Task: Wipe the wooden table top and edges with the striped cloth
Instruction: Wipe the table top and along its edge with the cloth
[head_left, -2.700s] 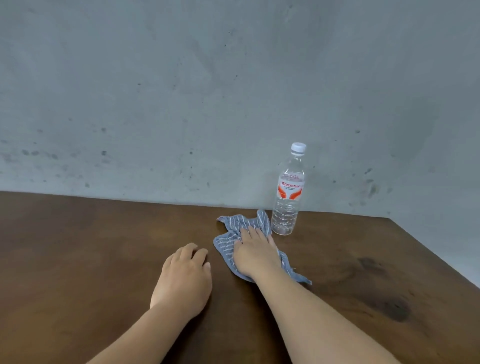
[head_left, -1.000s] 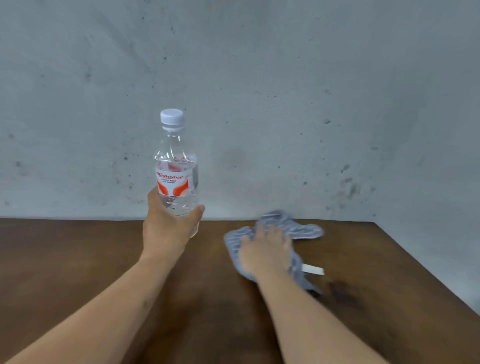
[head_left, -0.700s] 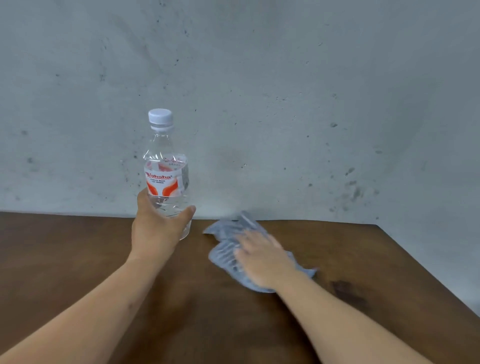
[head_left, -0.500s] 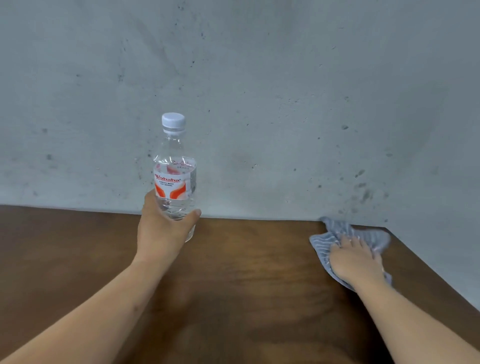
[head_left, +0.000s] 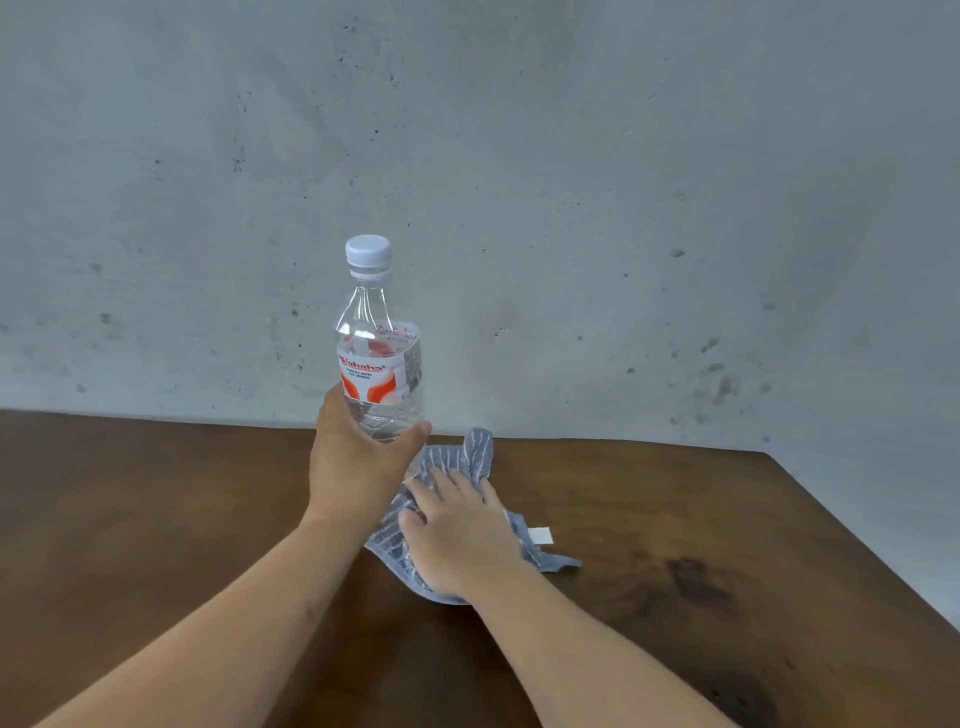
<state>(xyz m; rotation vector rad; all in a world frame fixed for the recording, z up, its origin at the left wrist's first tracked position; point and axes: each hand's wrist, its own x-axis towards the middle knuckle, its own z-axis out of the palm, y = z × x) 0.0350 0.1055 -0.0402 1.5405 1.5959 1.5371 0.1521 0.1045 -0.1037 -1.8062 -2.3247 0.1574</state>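
The blue-and-white striped cloth (head_left: 475, 457) lies crumpled on the dark wooden table (head_left: 156, 519), near the back edge at the middle. My right hand (head_left: 457, 535) presses flat on the cloth, fingers spread and pointing up-left, covering most of it. A white tag (head_left: 540, 535) sticks out at the cloth's right side. My left hand (head_left: 353, 467) grips the lower part of a clear water bottle (head_left: 376, 358) with a white cap and orange label, held upright just left of the cloth. The bottle's base is hidden behind my hand.
A grey concrete wall (head_left: 571, 208) rises right behind the table's back edge. The table's right edge (head_left: 857, 540) runs diagonally toward the lower right. Dark stains (head_left: 696, 579) mark the wood to the right of the cloth.
My right hand has slid the cloth from the far right corner back left to the middle, beside the bottle. My left hand keeps holding the bottle upright.
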